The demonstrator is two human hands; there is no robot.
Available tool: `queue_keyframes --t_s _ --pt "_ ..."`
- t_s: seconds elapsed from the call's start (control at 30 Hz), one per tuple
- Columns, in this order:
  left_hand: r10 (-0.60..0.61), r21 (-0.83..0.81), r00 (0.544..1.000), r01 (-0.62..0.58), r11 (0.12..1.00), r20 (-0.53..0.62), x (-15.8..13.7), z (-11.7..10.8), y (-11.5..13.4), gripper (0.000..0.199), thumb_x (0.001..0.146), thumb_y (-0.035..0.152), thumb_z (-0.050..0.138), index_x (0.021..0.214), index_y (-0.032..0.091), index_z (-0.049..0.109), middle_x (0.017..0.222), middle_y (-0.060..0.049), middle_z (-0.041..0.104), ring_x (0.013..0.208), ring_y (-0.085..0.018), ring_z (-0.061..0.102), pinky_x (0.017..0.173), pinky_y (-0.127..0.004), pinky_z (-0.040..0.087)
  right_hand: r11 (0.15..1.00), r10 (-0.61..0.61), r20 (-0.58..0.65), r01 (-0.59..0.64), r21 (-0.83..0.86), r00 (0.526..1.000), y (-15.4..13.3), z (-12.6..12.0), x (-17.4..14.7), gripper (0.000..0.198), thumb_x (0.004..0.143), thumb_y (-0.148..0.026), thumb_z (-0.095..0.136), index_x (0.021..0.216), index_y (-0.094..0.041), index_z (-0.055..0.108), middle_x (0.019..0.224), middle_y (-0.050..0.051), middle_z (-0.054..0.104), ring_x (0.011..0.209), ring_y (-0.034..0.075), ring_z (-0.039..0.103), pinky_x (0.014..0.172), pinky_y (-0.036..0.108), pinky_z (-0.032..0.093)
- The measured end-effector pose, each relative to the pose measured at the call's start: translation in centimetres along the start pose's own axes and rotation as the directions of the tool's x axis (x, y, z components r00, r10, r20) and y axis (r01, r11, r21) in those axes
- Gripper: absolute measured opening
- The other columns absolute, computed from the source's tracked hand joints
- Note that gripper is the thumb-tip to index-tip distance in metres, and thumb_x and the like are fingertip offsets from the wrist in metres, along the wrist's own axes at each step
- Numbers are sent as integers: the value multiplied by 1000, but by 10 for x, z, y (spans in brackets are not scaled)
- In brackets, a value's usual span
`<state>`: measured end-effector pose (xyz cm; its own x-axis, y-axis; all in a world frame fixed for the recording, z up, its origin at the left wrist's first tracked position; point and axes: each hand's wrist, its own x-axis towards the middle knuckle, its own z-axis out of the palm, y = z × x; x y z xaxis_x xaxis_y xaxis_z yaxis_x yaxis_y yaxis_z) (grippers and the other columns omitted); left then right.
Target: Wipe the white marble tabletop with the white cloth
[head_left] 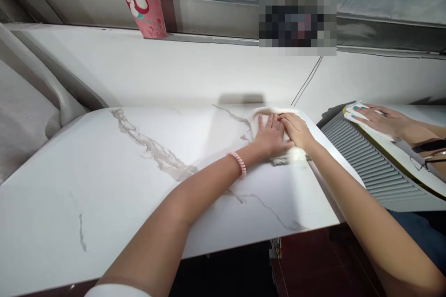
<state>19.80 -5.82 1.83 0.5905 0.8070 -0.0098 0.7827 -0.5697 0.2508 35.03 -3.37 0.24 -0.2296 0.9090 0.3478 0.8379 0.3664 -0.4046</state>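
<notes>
A white cloth (278, 112) lies spread near the right end of a white marble-patterned tabletop (114, 204). My left hand (270, 140), with a pink coil band on the wrist, presses flat on it with fingers spread. Beside it, my right hand (297, 132) rests on the same cloth, its fingers stretched out toward my left hand and touching it or nearly so. Part of the cloth is hidden under both palms.
At right, another person's hand (386, 123) presses a white cloth (351, 113) on a ribbed-sided cabinet (390, 171). Behind the table rises a white wall (174, 74) with thin cables (308, 81). A pink patterned item (144, 2) stands on the ledge. Pale fabric (31, 102) hangs at left.
</notes>
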Motion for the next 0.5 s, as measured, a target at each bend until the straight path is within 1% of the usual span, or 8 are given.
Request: queue_keyframes --t_s 0.1,0.23,0.37,0.5 --pt "-3 6 1000 4 1000 -22 27 -2 -15 86 93 59 26 158 4 18 168 -19 11 157 -28 0 123 -58 -8 1000 -10 3 10 -2 1000 18 6 28 43 97 -41 26 109 -26 64 120 9 67 118 27 56 108 50 41" --pt "1 -1 999 -1 1000 -43 55 -6 -27 86 92 60 26 158 5 19 168 -18 13 157 -27 2 124 -57 -7 999 33 -17 -33 6 999 33 9 54 42 96 -41 27 107 -24 64 121 10 66 118 27 56 109 49 40" --pt "-21 -14 999 20 1000 -49 75 -6 -30 85 93 59 26 159 6 19 168 -17 13 157 -27 5 124 -56 -5 999 42 -23 -41 27 999 42 8 69 41 94 -41 28 104 -25 64 117 9 68 117 27 57 109 50 41" --pt "-28 -2 997 28 1000 -75 81 -4 -29 85 93 59 27 158 4 21 167 -21 15 157 -30 7 124 -58 -5 1000 -19 1 19 23 1000 46 6 72 41 95 -41 26 105 -26 63 118 9 68 118 27 57 108 49 41"
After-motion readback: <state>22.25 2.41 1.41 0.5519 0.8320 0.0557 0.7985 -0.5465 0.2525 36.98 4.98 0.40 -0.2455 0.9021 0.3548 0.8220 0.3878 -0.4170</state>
